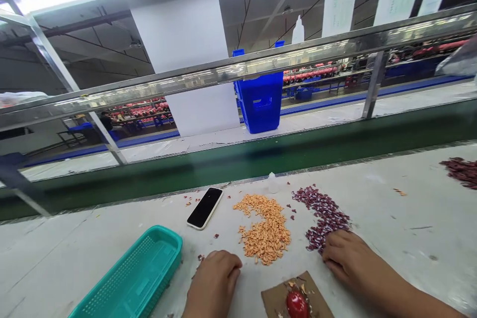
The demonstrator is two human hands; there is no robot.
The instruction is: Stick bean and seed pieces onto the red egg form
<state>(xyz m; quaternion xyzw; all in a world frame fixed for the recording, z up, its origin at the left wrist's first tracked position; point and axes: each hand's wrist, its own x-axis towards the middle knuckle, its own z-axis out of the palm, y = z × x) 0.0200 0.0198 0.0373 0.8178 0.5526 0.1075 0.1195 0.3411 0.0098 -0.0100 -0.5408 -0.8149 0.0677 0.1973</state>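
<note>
Right hand (345, 258): fingers bunched at near edge of maroon pieces (322, 211), grip unclear. Left hand (215, 278): curled, contents hidden, between teal basket (115, 276) and cardboard (272, 299). Red item (297, 304) on cardboard.

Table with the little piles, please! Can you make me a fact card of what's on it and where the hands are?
Left hand: curled, between teal basket and orange pieces
Right hand: fingers at the dark red pieces; grip unclear
Shiny red thing: on brown board, near picture's bottom
Phone: lying face up, screen dark, beyond left hand
</note>
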